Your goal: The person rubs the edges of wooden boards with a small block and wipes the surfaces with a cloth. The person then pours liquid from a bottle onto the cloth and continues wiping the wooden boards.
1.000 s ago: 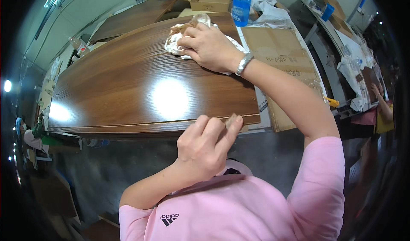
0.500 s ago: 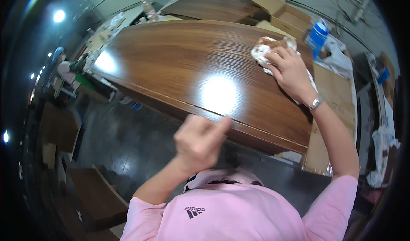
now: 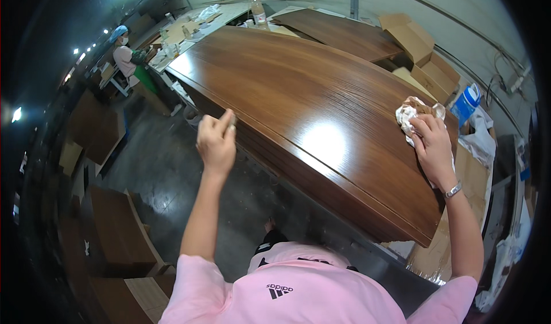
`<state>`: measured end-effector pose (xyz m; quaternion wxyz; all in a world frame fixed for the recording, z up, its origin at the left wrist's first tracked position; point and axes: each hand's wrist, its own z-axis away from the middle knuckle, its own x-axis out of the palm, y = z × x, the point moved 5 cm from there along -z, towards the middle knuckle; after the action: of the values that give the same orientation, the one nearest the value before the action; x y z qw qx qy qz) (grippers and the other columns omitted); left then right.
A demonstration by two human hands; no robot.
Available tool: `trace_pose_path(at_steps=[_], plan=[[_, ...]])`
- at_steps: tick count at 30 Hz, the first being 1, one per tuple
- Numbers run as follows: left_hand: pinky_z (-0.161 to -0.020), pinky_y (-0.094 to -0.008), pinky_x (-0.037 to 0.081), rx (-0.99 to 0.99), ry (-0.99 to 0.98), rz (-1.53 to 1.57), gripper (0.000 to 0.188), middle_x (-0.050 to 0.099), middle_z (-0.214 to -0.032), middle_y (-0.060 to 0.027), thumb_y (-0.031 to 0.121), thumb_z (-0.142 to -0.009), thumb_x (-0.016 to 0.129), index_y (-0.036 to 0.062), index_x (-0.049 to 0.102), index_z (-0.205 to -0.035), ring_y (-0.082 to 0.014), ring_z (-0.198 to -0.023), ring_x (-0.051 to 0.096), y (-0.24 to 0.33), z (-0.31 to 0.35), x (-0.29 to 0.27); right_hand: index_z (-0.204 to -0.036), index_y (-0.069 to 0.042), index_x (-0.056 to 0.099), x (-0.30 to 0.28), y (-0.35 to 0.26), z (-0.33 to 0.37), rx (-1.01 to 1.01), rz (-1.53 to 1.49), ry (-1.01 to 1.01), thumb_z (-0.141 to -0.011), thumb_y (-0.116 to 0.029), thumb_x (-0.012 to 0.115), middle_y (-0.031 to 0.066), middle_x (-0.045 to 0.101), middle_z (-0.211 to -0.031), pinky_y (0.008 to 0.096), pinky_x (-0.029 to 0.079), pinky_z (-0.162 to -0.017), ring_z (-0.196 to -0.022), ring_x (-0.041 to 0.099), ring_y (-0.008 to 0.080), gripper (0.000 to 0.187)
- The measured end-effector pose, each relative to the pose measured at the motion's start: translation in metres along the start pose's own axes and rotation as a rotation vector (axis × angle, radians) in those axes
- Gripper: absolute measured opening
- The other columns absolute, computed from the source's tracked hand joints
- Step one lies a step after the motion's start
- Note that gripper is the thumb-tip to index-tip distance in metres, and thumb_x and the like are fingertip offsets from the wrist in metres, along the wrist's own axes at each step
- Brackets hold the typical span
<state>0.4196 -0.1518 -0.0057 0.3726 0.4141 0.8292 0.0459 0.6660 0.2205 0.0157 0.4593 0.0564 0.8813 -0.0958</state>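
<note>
A long, glossy brown wood panel (image 3: 258,77) slants across the view, its near edge thick and grooved. Over its right part my right hand (image 3: 431,143) is closed on a crumpled white cloth with brown stains (image 3: 408,113), which rests against the surface. My left hand (image 3: 217,143) is raised by the near edge toward the left, fingers pinched together. Something small and greyish seems to sit between its fingertips, too small to name. A bright lamp reflection lies on the panel between my hands.
Behind the panel stand a clear bottle (image 3: 258,11), another brown panel (image 3: 338,31) and an open cardboard box (image 3: 422,54). A blue bottle (image 3: 465,103) and plastic bag (image 3: 479,134) are at the right. A co-worker (image 3: 129,60) stands far left; brown panels (image 3: 117,226) lean lower left.
My view has turned left, so the panel appears shifted and more slanted. My left hand has moved left and up along the near edge. My right hand still grips the cloth on the panel.
</note>
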Motion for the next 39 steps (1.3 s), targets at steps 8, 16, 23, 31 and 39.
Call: trace_pose_path(at_steps=[8,16,23,31,39], plan=[[-0.067,-0.039,0.05,0.314,-0.011,0.073,0.045,0.055,-0.083,-0.0058,0.003,-0.076,0.072,0.0181,0.074,-0.118,-0.0267,-0.081,0.056,0.009,0.008,0.009,-0.112,-0.006,0.065,0.001,-0.003,-0.002,0.058,-0.02,-0.029,-0.088,-0.008,0.064,0.0089,0.062,-0.115,0.0431,0.044,-0.093,-0.109,0.055,0.0324,0.024],[-0.079,-0.041,0.048,0.069,0.054,-0.108,0.035,0.053,-0.087,-0.0074,0.008,-0.084,0.071,0.0143,0.073,-0.118,-0.0269,-0.087,0.057,-0.108,-0.067,0.021,-0.111,-0.004,0.064,-0.002,-0.005,-0.004,0.062,-0.007,-0.04,-0.086,-0.005,0.063,0.0111,0.061,-0.112,0.043,0.045,-0.093,-0.107,0.054,0.0337,0.025],[-0.077,-0.0412,0.05,-0.039,0.102,-0.194,0.034,0.055,-0.089,-0.0053,0.01,-0.087,0.07,0.0188,0.073,-0.12,-0.0267,-0.088,0.057,-0.165,-0.082,0.007,-0.113,-0.003,0.063,-0.002,-0.007,-0.004,0.108,-0.033,-0.059,-0.084,-0.001,0.062,0.0127,0.06,-0.113,0.0417,0.044,-0.095,-0.108,0.054,0.0339,0.029],[-0.073,-0.0314,0.048,0.021,0.142,0.319,0.037,0.059,-0.086,-0.0067,-0.002,-0.084,0.069,0.0076,0.072,-0.119,-0.0199,-0.077,0.058,-0.186,-0.09,0.007,-0.116,-0.002,0.063,0.007,0.003,-0.002,0.23,-0.009,-0.052,-0.085,0.002,0.062,0.0144,0.059,-0.115,0.0378,0.043,-0.1,-0.113,0.053,0.0313,0.032],[-0.073,-0.0241,0.046,0.284,-0.063,0.654,0.034,0.058,-0.097,0.0001,-0.001,-0.092,0.064,0.0049,0.067,-0.126,-0.0097,-0.083,0.055,-0.194,-0.217,0.056,-0.114,0.002,0.056,0.123,-0.308,-0.126,-0.096,-0.305,-0.052,-0.075,0.0,0.063,0.0186,0.062,-0.107,0.0496,0.046,-0.092,-0.099,0.059,0.0381,0.04]])
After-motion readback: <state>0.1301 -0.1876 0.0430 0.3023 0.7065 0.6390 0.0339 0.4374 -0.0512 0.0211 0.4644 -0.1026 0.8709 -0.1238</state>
